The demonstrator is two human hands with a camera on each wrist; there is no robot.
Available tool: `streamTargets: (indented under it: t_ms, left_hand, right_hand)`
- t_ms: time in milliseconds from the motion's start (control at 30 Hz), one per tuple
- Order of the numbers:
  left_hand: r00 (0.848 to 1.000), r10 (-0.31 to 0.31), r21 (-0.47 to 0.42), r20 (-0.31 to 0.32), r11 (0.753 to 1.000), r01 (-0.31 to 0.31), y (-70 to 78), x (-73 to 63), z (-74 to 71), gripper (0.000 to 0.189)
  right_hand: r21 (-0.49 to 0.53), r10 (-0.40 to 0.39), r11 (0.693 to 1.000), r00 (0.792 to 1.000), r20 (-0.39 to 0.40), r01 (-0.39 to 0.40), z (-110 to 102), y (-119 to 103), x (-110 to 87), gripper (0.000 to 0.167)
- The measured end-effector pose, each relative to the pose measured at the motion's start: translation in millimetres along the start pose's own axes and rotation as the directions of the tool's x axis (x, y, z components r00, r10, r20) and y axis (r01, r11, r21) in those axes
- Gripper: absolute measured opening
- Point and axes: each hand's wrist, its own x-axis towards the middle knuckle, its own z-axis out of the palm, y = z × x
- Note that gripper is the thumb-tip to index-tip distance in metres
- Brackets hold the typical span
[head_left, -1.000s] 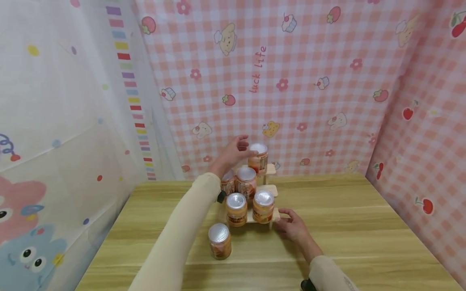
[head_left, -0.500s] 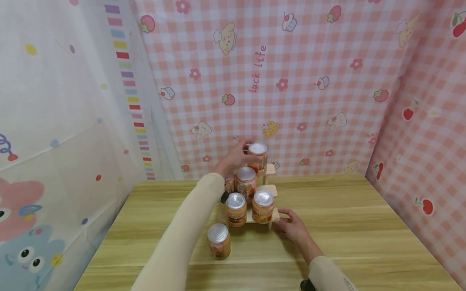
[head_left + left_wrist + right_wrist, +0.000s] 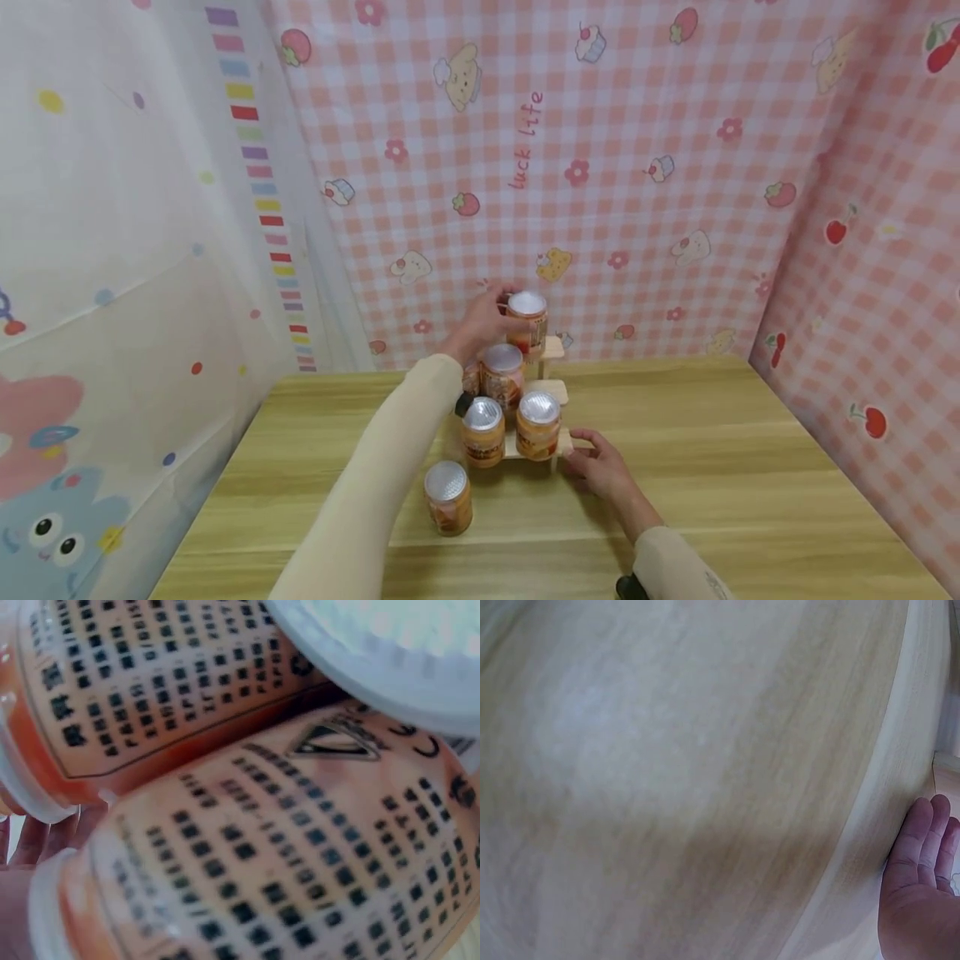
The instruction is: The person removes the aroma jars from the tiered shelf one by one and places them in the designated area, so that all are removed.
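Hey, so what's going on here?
A person's left hand grips a can at the top step of a wooden stand, while their right hand touches the right end of the lowest step. Two cans are on the lowest step, two more cans on the middle step, and another can on the table.

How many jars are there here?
6: one gripped by the left hand at the stand's top step; two on the middle step, one mostly hidden by the left arm; two on the bottom step; one on the table. The arm may hide more.
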Motion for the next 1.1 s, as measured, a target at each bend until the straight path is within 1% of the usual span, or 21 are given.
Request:
streamTargets:
  t_ms: [100, 233, 400, 500, 633, 767, 900, 1100]
  left_hand:
    - [0.999, 0.028, 0.022, -0.04, 0.999, -0.027, 3.7, 0.3, -1.7, 0.064]
    - [0.994, 0.069, 0.03, -0.087, 0.997, -0.067, 12.2, -0.2, -6.4, 0.063]
    - [0.99, 0.084, -0.001, -0.11, 0.996, -0.084, 26.9, -3.1, -15.1, 0.065]
    - [0.987, 0.104, -0.014, -0.126, 0.994, -0.106, 35.8, -5.2, -23.4, 0.066]
    - [0.98, 0.135, -0.022, -0.148, 0.99, -0.14, 46.2, -8.2, -36.8, 0.061]
    - [0.975, 0.146, -0.006, -0.166, 0.989, -0.149, 54.8, -14.9, -50.5, 0.06]
    - [0.971, 0.146, -0.002, -0.189, 0.989, -0.149, 56.6, -23.3, -62.4, 0.063]
    - [0.969, 0.127, 0.035, -0.214, 0.992, -0.122, 52.7, -39.6, -82.9, 0.066]
  right_hand:
    - [0.001, -0.002, 1.0, 1.0, 0.001, 0.002, 0, -1, -1.0, 0.037]
    - [0.005, 0.004, 1.0, 1.0, -0.002, -0.004, 1, -1, -2.8, 0.038]
    - [0.009, 0.012, 1.0, 1.0, 0.007, -0.012, -1, 0, -4.1, 0.039]
    - [0.009, 0.007, 1.0, 1.0, 0.015, -0.007, -1, 0, -2.5, 0.038]
    - [0.006, -0.004, 1.0, 1.0, 0.025, 0.003, 0, -3, -0.2, 0.038]
    - [-0.001, 0.001, 1.0, 1.0, 0.03, -0.001, -1, -5, 0.9, 0.039]
    - [-0.006, 0.001, 1.0, 1.0, 0.028, -0.001, -1, -4, 0.9, 0.039]
    - [-0.005, -0.002, 1.0, 0.999, 0.039, 0.003, -1, -3, -0.2, 0.04]
